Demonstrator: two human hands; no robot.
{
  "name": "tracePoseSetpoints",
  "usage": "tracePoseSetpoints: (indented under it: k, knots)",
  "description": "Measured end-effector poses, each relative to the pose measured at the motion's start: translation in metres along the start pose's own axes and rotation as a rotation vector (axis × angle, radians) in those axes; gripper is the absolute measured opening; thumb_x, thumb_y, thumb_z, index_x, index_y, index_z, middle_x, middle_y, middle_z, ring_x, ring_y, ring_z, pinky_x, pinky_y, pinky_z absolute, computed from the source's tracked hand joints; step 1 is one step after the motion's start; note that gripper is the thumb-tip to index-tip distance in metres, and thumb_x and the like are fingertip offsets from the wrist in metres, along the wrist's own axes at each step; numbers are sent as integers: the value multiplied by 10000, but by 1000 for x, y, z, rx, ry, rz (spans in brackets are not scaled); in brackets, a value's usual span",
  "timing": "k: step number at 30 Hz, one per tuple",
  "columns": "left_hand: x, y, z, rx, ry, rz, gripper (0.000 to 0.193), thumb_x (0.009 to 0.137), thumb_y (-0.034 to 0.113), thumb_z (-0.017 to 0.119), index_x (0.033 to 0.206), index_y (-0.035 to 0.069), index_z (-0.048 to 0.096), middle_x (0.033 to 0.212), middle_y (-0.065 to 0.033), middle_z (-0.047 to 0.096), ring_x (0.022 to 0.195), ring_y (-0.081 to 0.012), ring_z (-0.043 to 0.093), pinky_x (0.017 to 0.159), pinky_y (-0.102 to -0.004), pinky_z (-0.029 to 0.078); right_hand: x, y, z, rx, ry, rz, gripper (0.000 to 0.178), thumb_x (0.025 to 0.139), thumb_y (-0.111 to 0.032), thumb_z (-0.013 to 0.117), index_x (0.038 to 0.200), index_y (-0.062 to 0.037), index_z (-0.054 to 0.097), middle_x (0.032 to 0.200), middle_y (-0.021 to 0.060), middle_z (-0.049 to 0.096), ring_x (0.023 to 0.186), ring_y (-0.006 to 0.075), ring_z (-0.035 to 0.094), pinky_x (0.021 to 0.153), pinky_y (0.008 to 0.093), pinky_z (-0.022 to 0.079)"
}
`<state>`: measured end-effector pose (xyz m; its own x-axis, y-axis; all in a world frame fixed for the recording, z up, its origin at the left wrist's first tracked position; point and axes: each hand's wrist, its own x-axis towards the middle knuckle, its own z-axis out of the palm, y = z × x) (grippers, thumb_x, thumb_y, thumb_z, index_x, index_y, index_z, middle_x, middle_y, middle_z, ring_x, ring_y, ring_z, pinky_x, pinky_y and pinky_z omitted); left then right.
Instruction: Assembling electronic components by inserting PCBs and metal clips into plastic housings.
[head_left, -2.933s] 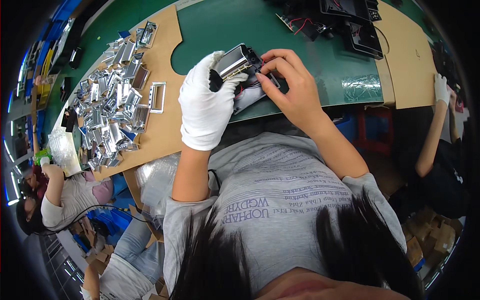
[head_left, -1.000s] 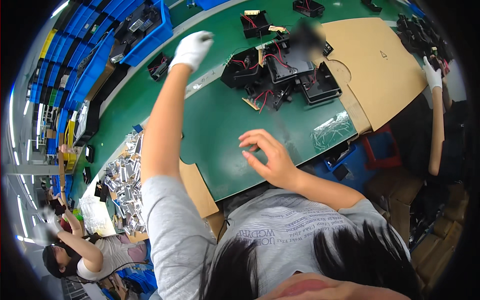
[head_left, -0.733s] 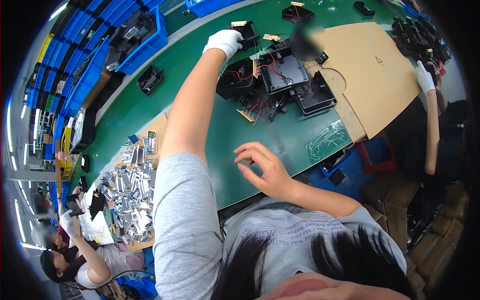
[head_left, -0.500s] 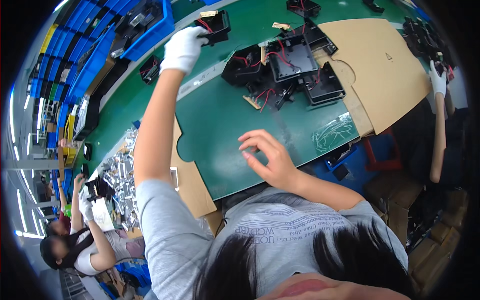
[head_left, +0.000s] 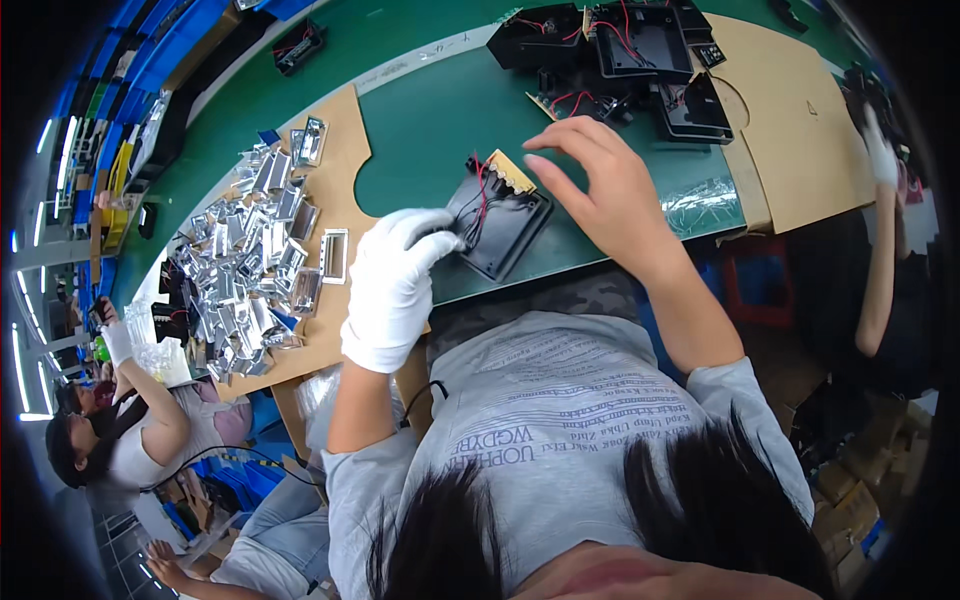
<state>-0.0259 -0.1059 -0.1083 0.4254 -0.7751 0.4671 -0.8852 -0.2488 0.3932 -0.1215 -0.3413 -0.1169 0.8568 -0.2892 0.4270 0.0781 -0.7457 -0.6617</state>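
Since half a second ago, the left hand (head_left: 392,290), in its white glove, has come back from its long reach toward the far side of the green table (head_left: 420,110) and now sits close in front of the person, with a black tray (head_left: 500,222) under its fingertips. That tray was not at the near edge before. The bare right hand (head_left: 605,190), which hung in the air with curled fingers, has shifted over toward the tray as well. It looks as though a fresh piece has been fetched and set down for work.

In the head view, the gloved fingers are curled and pressed onto the tray's near left corner, where dark wires bunch up; whether they pinch a wire or only pin the tray down cannot be told. The tray lies flat just beyond those fingertips, tilted cornerwise, with a red wire (head_left: 482,190) across it and a small tan board (head_left: 511,172) at its far corner. The right hand hovers spread and empty, thumb and fingers apart, just right of that board and not touching it.

Left of the gloved hand, a heap of shiny metal frames (head_left: 250,260) lies on a brown board (head_left: 340,140). Beyond the right hand, more black trays (head_left: 640,50) with red wires stand well apart.
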Motion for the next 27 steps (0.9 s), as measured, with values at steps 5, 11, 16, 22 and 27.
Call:
tracePoseSetpoints:
  k: [5,11,16,22,27]
  knots:
    - [-12,48,15,12,143,-116,236,749,90,764,980,116,721,1069,-25,727,953,-245,678,890,-390,519,12,-9,1,-158,-254,115,170,985,-202,661,970,-35,694,993,48,702,904,188,638,840,298,487]
    - [-20,43,30,133,86,-77,275,749,55,801,1011,106,738,1106,-50,734,1001,-245,670,906,-369,512,10,-26,5,93,-275,71,162,991,-189,650,1002,-30,680,940,49,706,868,178,645,817,288,487]
    - [-21,33,18,106,15,-64,273,767,53,796,1029,112,750,1105,-70,732,983,-233,669,886,-360,520,8,-26,6,381,-342,230,152,990,-178,649,1028,-32,666,933,55,702,859,167,643,816,276,485]
    - [-8,27,9,-411,174,-294,247,904,75,720,1151,78,712,1102,-62,728,899,-178,669,805,-305,530,2,-11,9,549,-390,203,136,967,-136,680,1045,-28,654,962,61,703,891,156,640,831,271,484]
    - [16,32,9,-991,205,-718,226,955,16,691,1181,22,695,1128,-89,732,843,-145,668,737,-235,522,4,-7,5,560,-431,117,159,923,-100,726,1056,-24,684,983,65,702,901,152,635,844,283,491]
